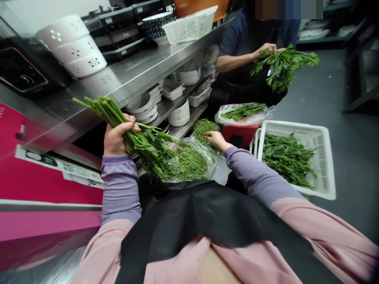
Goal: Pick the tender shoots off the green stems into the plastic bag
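Green stems (111, 112) are gripped in the left hand (118, 136); the right hand (216, 141) is positioned near loose greens (204, 130). Leafy greens (288, 157) are contained in a white basket (325, 157).

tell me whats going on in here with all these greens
The left hand grips a thick bunch of leafy stems, while the right hand is at a pile of thin greens. Across from them, another person holds a leafy bunch too. More greens lie in a clear plastic bag and a white basket.
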